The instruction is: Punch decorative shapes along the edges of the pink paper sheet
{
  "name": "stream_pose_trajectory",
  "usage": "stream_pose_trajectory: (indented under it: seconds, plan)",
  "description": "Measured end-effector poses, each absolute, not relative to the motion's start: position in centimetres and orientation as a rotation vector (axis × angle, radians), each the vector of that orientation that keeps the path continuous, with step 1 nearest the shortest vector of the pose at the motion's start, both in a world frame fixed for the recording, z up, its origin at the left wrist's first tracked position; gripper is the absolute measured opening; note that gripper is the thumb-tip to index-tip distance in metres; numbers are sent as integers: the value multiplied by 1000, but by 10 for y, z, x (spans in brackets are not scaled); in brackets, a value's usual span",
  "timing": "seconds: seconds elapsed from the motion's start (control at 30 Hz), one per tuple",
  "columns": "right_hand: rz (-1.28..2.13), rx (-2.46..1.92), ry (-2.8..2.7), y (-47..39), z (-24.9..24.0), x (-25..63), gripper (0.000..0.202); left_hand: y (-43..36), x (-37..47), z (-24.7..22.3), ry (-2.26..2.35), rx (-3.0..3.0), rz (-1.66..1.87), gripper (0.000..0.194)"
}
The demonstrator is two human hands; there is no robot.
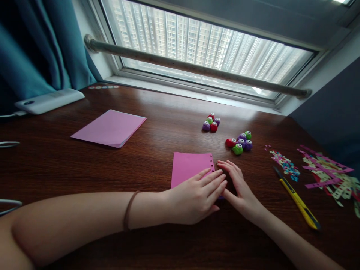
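Note:
A pink sheet (189,167) lies on the wooden table, with a column of small star-shaped holes down its right edge. Across its lower right part my left hand (198,195) rests palm down, fingers stretched out towards the right edge. My right hand (239,187) is just beyond that edge, its thumb and fingers apart, the fingertips close to those of my left hand. Between the two hands a bit of purple shows at the sheet's lower right; most of it is hidden. The sheet's lower part is covered by my left hand.
Small craft punches stand in two groups (211,123) (240,142) behind the sheet. Rightward are confetti (287,165), a yellow cutter (299,204) with its blade out and paper strips (329,172). A pink paper stack (109,128) and a white device (50,101) lie left.

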State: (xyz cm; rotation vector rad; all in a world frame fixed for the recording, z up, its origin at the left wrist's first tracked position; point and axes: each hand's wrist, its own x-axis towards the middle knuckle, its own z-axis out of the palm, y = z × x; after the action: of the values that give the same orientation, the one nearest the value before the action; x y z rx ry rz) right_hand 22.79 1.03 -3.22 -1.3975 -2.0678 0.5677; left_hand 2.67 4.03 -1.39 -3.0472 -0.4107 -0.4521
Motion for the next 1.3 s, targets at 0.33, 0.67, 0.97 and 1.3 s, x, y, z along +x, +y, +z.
stream_pose_trajectory:
  seconds: [0.33, 0.67, 0.97, 1.3]
  plan:
    - [604, -1391, -2051, 10, -33, 229, 43, 34, 30, -12, -408, -2870, -421, 51]
    - [619, -1413, -2037, 9, -32, 224, 40, 34, 29, -11, -365, -2851, -358, 53]
    - [635, -1428, -2014, 9, -29, 223, 40, 36, 29, -9, -325, -2875, -385, 55]
    - [654, -1455, -1993, 10, -26, 220, 36, 36, 28, -8, -318, -2878, -363, 54]
